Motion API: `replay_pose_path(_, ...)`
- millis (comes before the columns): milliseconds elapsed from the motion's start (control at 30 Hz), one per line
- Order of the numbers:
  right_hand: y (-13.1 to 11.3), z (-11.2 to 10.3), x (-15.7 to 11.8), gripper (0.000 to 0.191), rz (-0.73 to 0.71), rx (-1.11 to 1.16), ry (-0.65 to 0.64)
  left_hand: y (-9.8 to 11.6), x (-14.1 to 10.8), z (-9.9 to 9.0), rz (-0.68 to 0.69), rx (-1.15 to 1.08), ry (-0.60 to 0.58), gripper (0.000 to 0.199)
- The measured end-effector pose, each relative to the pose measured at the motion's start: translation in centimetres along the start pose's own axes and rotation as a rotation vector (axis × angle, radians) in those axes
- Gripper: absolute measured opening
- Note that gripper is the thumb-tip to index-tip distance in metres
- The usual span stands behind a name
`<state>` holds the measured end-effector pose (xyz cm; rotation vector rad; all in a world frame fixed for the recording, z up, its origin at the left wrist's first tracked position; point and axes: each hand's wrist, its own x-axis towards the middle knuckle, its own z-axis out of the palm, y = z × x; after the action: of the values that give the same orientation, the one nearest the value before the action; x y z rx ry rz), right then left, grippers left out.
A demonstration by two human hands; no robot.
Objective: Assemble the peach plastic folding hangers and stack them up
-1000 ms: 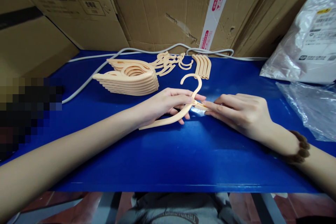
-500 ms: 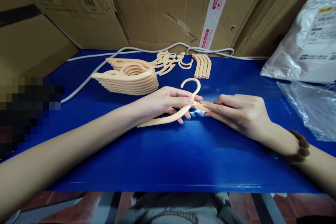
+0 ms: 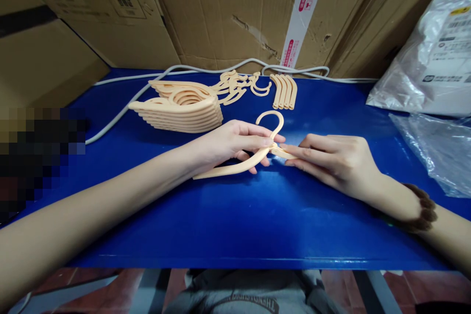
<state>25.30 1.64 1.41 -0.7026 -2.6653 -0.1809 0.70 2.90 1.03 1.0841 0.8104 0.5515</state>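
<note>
- Cardboard boxes point(image 3: 221, 19) across top of frame; blue table point(image 3: 221, 225) below.
- Stack point(image 3: 184, 117), left of centre: nested hanger pieces.
- Hanger point(image 3: 235, 169), mid-frame: left hand point(image 3: 228, 142) pinches it near the joint; hook above fingers, long side towards lower left. Hook and long side look joined.
- Short bar point(image 3: 282, 153): right hand's point(image 3: 340, 157) fingertips grip it, inner end at the joint; seating unclear.
- Bars point(image 3: 282, 92), hooks point(image 3: 231, 86), upper centre: loose.

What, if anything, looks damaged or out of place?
The rear cardboard shows a scuffed streak left of the printed tape, possibly surface damage. Loose hook pieces lie jumbled beside the neatly nested hanger stack. No spill visible.
</note>
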Motion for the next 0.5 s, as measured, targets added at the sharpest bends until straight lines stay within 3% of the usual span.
replay_pose_path(500,-0.62,-0.44,0.14,0.035,0.153,0.139,-0.095,-0.72,0.37,0.08,0.068,0.029,0.026,0.025)
